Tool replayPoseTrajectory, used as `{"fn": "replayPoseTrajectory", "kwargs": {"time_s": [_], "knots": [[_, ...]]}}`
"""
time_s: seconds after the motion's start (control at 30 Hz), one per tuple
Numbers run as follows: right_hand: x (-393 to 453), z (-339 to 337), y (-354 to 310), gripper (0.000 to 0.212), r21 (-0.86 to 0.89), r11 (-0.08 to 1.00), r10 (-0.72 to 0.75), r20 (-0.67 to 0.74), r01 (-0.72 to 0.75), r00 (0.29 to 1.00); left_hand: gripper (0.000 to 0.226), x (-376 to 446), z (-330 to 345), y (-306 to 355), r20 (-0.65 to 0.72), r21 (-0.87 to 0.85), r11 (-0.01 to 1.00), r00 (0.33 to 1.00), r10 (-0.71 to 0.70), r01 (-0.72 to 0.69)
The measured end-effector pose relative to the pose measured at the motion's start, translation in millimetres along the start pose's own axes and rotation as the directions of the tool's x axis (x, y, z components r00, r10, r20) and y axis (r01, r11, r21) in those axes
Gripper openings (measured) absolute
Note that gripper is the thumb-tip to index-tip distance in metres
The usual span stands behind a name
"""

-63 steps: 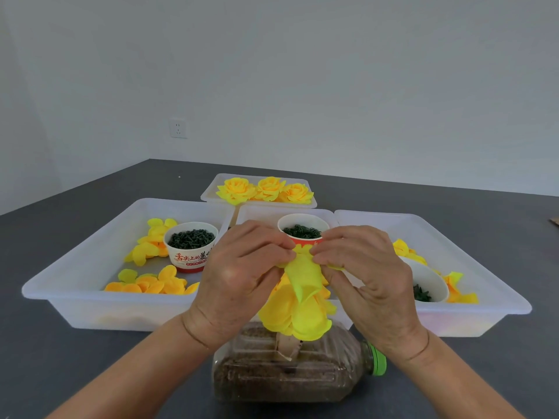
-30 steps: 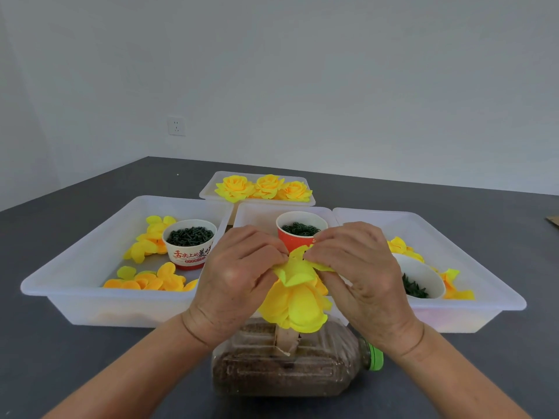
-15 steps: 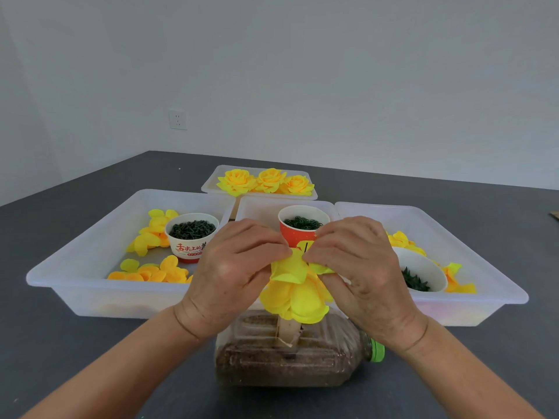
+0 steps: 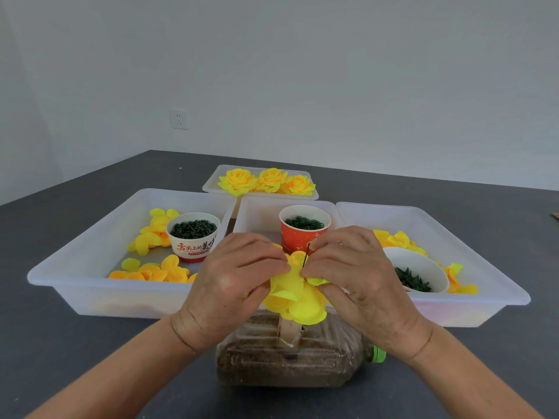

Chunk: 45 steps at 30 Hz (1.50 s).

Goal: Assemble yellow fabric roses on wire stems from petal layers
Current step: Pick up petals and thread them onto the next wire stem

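Now, left to right, the risks as they stand:

Left tray (image 4: 75,276): loose petal layers (image 4: 157,272) and a white cup (image 4: 193,237) of dark green pieces are kept here, well apart from the hands; nothing is threatened unless an elbow is swung wide.

Left hand (image 4: 233,285): fingers are curled and pinched onto the left edge of the top petal layer (image 4: 287,285). If more pull is given on this side than the other, the hole could be torn or the layer seated crooked.

Wire stem (image 4: 307,254): a thin dark tip is seen poking up between the two hands, above the yellow stack. It could be bent if the layer is pressed down at an angle.

Half-built rose (image 4: 302,309): it is held just above the bottle (image 4: 287,358), a wooden post (image 4: 287,331) showing beneath it. Lower layers could be dragged round or crushed by too firm a push.

Right hand (image 4: 354,276): its fingertips are clenched on the right edge of the same layer. A slip here could send a finger onto the wire point.

Red cup (image 4: 299,237): it stands just behind the hands, and could be knocked on a quick release.

Right tray (image 4: 484,300): a tilted white cup (image 4: 423,267) is lying inside, its contents apt to be spilled if bumped.

Far tray (image 4: 211,184): finished roses (image 4: 266,181) are safely out of reach.
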State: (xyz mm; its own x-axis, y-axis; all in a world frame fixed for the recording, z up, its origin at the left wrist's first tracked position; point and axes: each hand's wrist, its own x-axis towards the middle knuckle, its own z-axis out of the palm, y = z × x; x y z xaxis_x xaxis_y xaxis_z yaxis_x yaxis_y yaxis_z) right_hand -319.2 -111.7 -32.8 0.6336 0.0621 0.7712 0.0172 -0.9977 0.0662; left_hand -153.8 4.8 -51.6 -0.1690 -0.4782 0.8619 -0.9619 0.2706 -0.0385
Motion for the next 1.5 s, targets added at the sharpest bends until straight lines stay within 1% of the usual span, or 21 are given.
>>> {"fn": "replayPoseTrajectory", "kwargs": {"time_s": [0.3, 0.43, 0.5, 0.53, 0.6, 0.67, 0.7, 0.77, 0.87, 0.93, 1.0, 1.03, 1.07, 1.1, 1.13, 1.17, 1.2, 1.27, 1.37, 1.43, 1.5], "knots": [[-3, -6, -5, 0.023, -0.028, 0.999, 0.028, 0.107, -0.025, 0.994, 0.022, -8, 0, 0, 0.058, -0.038, 0.999, 0.998, -0.001, 0.003], [-4, -13, -9, 0.025, -0.046, 0.998, 0.051, 0.175, -0.044, 0.983, 0.021, -8, -2, 1, 0.166, -0.136, 0.990, 0.986, -0.023, 0.046], [-6, -15, -11, 0.024, -0.037, 0.997, 0.073, 0.212, -0.067, 0.974, 0.023, -7, -6, 2, 0.230, -0.199, 0.972, 0.970, -0.076, 0.123], [-6, -17, -12, 0.025, -0.035, 0.997, 0.082, 0.231, -0.076, 0.969, 0.026, -6, -9, 2, 0.252, -0.250, 0.949, 0.959, -0.126, 0.190], [-7, -19, -14, 0.027, -0.035, 0.995, 0.099, 0.268, -0.093, 0.958, 0.033, -1, -13, 4, 0.286, -0.363, 0.863, 0.924, -0.255, 0.351], [-8, -20, -16, 0.027, -0.032, 0.994, 0.112, 0.288, -0.107, 0.951, 0.025, 8, -11, 8, 0.309, -0.429, 0.771, 0.879, -0.364, 0.471], [-8, -19, -16, 0.026, -0.031, 0.993, 0.115, 0.286, -0.111, 0.951, 0.020, 13, -9, 10, 0.315, -0.453, 0.738, 0.864, -0.393, 0.501], [-9, -16, -16, 0.021, -0.007, 0.991, 0.132, 0.263, -0.135, 0.956, 0.021, 19, -3, 14, 0.329, -0.499, 0.686, 0.848, -0.415, 0.529], [-16, -13, -15, 0.024, 0.096, 0.973, 0.183, 0.237, -0.211, 0.954, 0.019, 21, 5, 13, 0.354, -0.555, 0.603, 0.819, -0.452, 0.573], [-20, -13, -11, 0.025, 0.205, 0.945, 0.203, 0.248, -0.256, 0.947, 0.017, 19, 9, 11, 0.371, -0.578, 0.545, 0.790, -0.487, 0.607], [-19, -18, 1, 0.023, 0.372, 0.853, 0.292, 0.241, -0.367, 0.925, 0.018, 18, 12, 10, 0.380, -0.575, 0.534, 0.781, -0.496, 0.619], [-17, -21, 12, 0.022, 0.427, 0.788, 0.388, 0.217, -0.444, 0.896, 0.018, 18, 13, 10, 0.383, -0.568, 0.543, 0.782, -0.492, 0.619], [-14, -24, 27, 0.022, 0.448, 0.723, 0.505, 0.177, -0.527, 0.844, 0.016, 19, 14, 10, 0.385, -0.563, 0.549, 0.784, -0.487, 0.617], [-12, -27, 46, 0.022, 0.432, 0.657, 0.628, 0.140, -0.618, 0.766, 0.015, 19, 14, 10, 0.391, -0.560, 0.553, 0.785, -0.480, 0.617], [-9, -29, 68, 0.017, 0.379, 0.590, 0.734, 0.118, -0.713, 0.669, 0.014, 19, 14, 10, 0.396, -0.556, 0.560, 0.788, -0.472, 0.614], [-8, -31, 90, 0.011, 0.299, 0.516, 0.817, 0.113, -0.803, 0.566, 0.016, 19, 14, 9, 0.397, -0.550, 0.571, 0.792, -0.464, 0.609], [-7, -31, 111, 0.010, 0.207, 0.443, 0.874, 0.118, -0.872, 0.471, 0.017, 19, 14, 9, 0.396, -0.546, 0.581, 0.797, -0.456, 0.604], [-7, -25, 146, 0.019, 0.080, 0.328, 0.927, 0.166, -0.941, 0.337, 0.014, 18, 16, 9, 0.389, -0.547, 0.587, 0.803, -0.452, 0.596], [-2, -7, 168, 0.027, 0.096, 0.150, 0.931, 0.322, -0.984, 0.173, 0.015, 17, 19, 8, 0.383, -0.560, 0.574, 0.801, -0.460, 0.597], [2, 7, 175, 0.037, 0.055, 0.108, 0.919, 0.376, -0.993, 0.121, 0.019, 16, 20, 7, 0.375, -0.563, 0.576, 0.804, -0.461, 0.593], [6, 17, 177, 0.032, 0.012, 0.108, 0.907, 0.408, -0.994, 0.104, 0.021, 15, 20, 6, 0.367, -0.564, 0.580, 0.807, -0.462, 0.588]]}}
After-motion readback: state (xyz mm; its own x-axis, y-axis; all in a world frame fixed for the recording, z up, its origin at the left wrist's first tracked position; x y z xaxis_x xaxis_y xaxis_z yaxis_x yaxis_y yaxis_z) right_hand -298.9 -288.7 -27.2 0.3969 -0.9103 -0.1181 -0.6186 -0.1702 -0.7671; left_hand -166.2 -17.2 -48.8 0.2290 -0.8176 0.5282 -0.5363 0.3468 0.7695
